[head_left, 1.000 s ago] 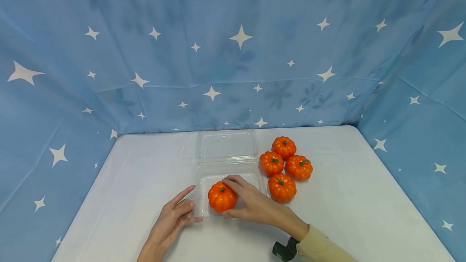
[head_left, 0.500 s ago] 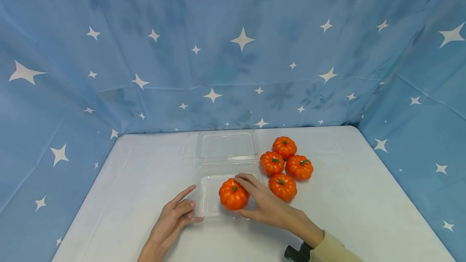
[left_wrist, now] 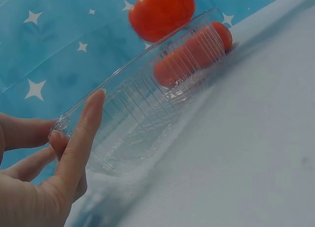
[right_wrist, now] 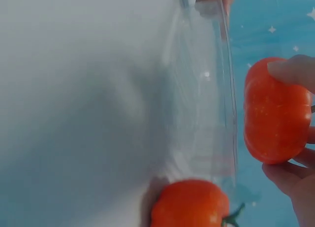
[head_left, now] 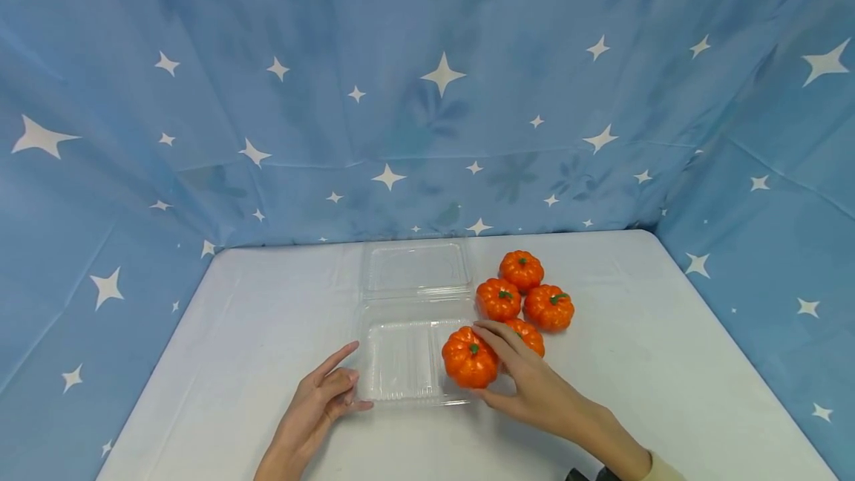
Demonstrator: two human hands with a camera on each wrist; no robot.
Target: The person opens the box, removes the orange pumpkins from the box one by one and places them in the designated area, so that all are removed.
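Observation:
My right hand [head_left: 544,396] holds a small orange pumpkin [head_left: 470,359] between thumb and fingers, above the right side of a clear plastic clamshell box [head_left: 401,362]. In the right wrist view the pumpkin [right_wrist: 276,116] is raised above the box's rim. At the box's left side, my left hand [head_left: 312,407] pinches the wall near the rim, as the left wrist view shows with the thumb and fingers [left_wrist: 81,141] on it. Beyond the base, the box's lid [head_left: 417,269] lies folded back on the white table.
Right of the box several more pumpkins [head_left: 549,308] sit close together. The nearest pumpkin [head_left: 528,335] is partly hidden behind my right hand. A blue star-printed curtain [head_left: 427,117] stands behind and along both sides of the white table [head_left: 267,303].
My right hand has moved to the right with the pumpkin, from over the middle of the box to its right side. The left hand has stayed in place.

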